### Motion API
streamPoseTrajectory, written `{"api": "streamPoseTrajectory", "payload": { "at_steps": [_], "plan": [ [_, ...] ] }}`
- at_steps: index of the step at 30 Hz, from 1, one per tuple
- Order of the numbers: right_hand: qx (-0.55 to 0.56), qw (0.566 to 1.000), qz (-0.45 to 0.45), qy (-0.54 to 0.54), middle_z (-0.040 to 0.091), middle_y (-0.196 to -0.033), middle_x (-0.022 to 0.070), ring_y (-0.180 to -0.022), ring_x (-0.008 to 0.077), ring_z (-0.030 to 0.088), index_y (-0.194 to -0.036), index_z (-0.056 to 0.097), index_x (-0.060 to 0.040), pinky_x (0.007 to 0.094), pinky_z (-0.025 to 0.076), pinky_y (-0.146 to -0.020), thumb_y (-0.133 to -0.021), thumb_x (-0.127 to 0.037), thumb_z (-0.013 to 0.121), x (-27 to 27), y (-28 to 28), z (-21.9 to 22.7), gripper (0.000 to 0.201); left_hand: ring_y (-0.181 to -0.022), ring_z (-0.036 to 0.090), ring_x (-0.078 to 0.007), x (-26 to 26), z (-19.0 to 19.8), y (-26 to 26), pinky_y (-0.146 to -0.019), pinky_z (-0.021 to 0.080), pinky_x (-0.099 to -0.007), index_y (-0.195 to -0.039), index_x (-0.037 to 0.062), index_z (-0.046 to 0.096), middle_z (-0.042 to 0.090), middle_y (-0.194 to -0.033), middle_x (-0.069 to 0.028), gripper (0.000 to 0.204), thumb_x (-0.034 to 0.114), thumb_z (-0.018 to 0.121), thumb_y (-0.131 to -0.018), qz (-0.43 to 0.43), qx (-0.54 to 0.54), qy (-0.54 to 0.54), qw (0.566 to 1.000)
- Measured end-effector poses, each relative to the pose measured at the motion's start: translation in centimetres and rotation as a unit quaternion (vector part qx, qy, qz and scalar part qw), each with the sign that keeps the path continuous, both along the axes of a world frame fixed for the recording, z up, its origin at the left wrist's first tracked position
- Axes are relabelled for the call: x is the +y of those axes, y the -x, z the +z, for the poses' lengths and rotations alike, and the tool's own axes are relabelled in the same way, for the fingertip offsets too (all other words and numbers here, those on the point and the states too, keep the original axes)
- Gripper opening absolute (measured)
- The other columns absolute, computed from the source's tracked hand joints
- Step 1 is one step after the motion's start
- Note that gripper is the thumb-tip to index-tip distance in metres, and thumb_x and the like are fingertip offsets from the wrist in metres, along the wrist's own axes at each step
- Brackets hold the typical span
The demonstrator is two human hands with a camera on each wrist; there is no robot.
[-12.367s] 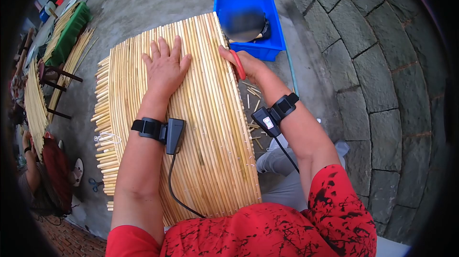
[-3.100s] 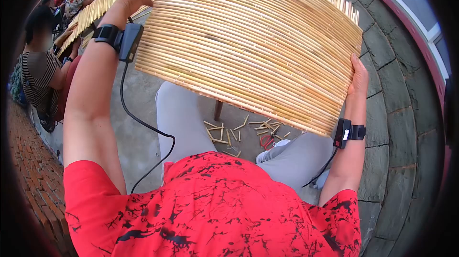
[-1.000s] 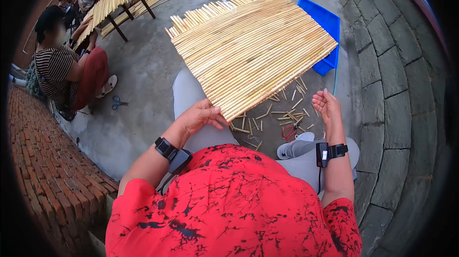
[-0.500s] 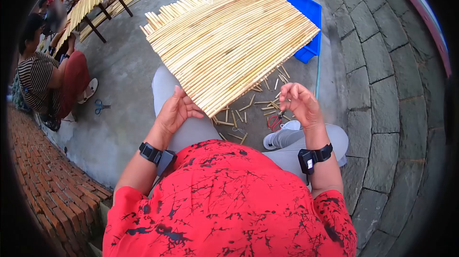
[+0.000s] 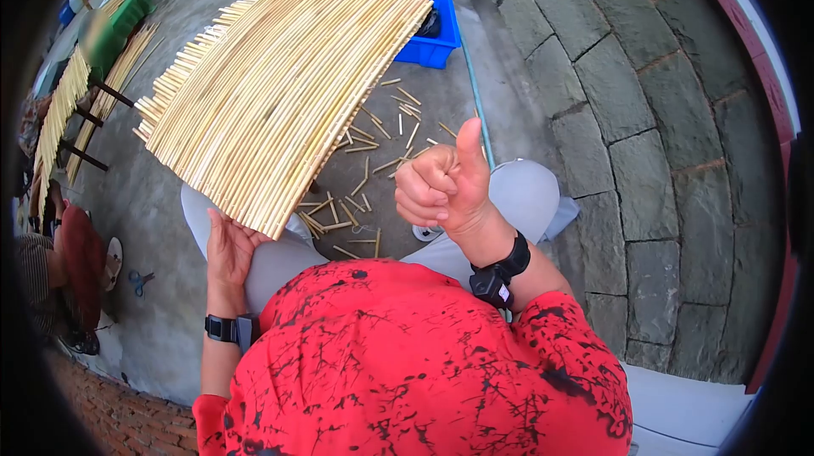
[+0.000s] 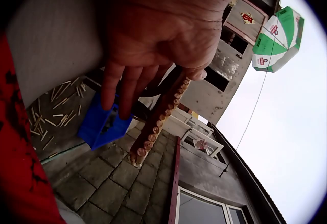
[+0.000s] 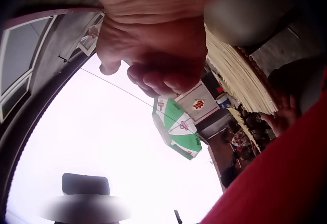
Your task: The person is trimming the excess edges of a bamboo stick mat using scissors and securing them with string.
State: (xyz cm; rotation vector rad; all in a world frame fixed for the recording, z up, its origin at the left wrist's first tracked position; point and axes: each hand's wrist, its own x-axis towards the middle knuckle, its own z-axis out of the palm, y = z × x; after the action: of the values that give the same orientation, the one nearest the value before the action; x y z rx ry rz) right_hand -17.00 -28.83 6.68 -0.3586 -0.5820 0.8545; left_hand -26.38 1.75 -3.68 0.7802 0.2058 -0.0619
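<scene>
A mat of pale sticks point(image 5: 271, 91) lies slanted in front of the body in the head view, its left edge ragged with uneven stick ends. The left hand point(image 5: 229, 251) is at the mat's near corner, palm up with fingers extended, beside and partly under the corner; whether it bears weight is hard to tell. In the left wrist view, that hand point(image 6: 158, 45) has straight fingers, with the mat's edge point(image 6: 161, 122) beyond. My right hand point(image 5: 449, 184) is raised right of the mat, thumb up, fingers curled and holding nothing; the right wrist view shows the same hand point(image 7: 153, 55) curled.
Behind the mat stands a blue crate point(image 5: 424, 49) with something dark inside. Cut stick pieces point(image 5: 365, 180) litter the ground between the legs. Blue-handled scissors point(image 5: 140, 281) lie at the left, near a seated person point(image 5: 80, 269). A green hose point(image 5: 475, 91) runs beside stone paving point(image 5: 636, 151).
The right hand has curled its fingers and raised its thumb. The left hand has let go of the mat's corner, which it pinched a second ago. The head view has turned to the right.
</scene>
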Motion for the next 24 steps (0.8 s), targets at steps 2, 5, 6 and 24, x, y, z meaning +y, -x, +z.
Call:
{"api": "streamPoseTrajectory", "payload": {
  "at_steps": [2, 5, 6, 24],
  "plan": [
    [0.007, 1.0, 0.0, -0.006, 0.035, -0.053, 0.0018, -0.039, 0.0108, 0.033, -0.048, 0.028, -0.0123, 0.0245, 0.029, -0.034, -0.081, -0.071, 0.016, 0.0, -0.1, 0.0, 0.068, -0.1, 0.058, -0.0298, 0.0, -0.2, 0.0, -0.078, 0.05, -0.0425, -0.13, 0.0008, 0.032, 0.05, -0.122, -0.0183, 0.062, 0.05, 0.025, -0.093, 0.002, -0.003, 0.003, 1.0],
    [0.011, 1.0, -0.005, -0.005, 0.034, -0.053, 0.0017, -0.039, 0.0108, 0.033, -0.048, 0.028, -0.0125, 0.0248, 0.028, -0.033, -0.081, -0.071, 0.015, -0.2, 0.0, -0.1, 0.069, -0.1, 0.058, -0.0296, -0.2, 0.1, -0.1, -0.077, 0.051, -0.0422, -0.129, 0.0004, 0.033, 0.05, -0.121, -0.0181, 0.062, 0.05, 0.025, -0.093, 0.009, 0.003, -0.001, 1.0],
    [0.023, 1.0, -0.017, -0.002, 0.034, -0.053, 0.0016, -0.039, 0.0109, 0.033, -0.047, 0.028, -0.0124, 0.0249, 0.028, -0.034, -0.084, -0.067, 0.018, -0.2, 0.1, -0.2, 0.067, -0.1, 0.058, -0.0296, 0.0, -0.1, -0.1, -0.077, 0.051, -0.0422, -0.129, 0.0004, 0.033, 0.05, -0.121, -0.0181, 0.062, 0.05, 0.025, -0.093, 0.01, 0.004, -0.002, 1.0],
    [0.021, 0.925, -0.254, 0.281, 0.051, -0.099, 0.0129, -0.085, 0.02, 0.055, -0.085, 0.055, -0.0019, 0.0325, 0.049, -0.067, -0.072, -0.01, 0.057, 0.2, 0.3, -3.0, 0.016, -0.116, 0.047, -0.0248, 2.9, 1.2, -4.0, -0.095, 0.041, -0.0408, -0.13, 0.0022, 0.033, 0.046, -0.128, -0.0129, 0.052, 0.034, 0.045, -0.091, 0.09, -0.035, 0.111, 0.989]
  ]
}}
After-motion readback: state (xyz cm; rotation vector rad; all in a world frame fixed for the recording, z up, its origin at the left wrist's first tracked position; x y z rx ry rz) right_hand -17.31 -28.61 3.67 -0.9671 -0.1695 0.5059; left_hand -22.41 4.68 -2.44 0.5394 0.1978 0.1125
